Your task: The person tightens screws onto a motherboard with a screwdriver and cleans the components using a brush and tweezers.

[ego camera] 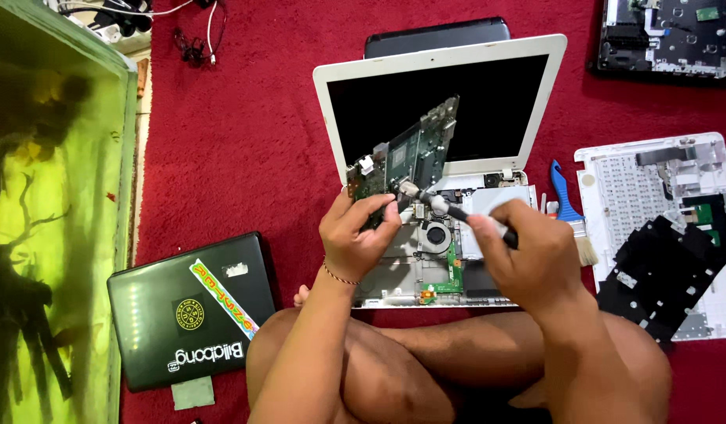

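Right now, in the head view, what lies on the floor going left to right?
Green fish tank → black closed laptop → white open laptop → blue-handled brush → white keyboard panel.

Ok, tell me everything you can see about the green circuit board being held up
The green circuit board is long and narrow, studded with small components and a white connector at its lower end. It is lifted off the open white laptop and tilted up before the dark screen. The left hand grips its lower end; a brush in the right hand touches it.
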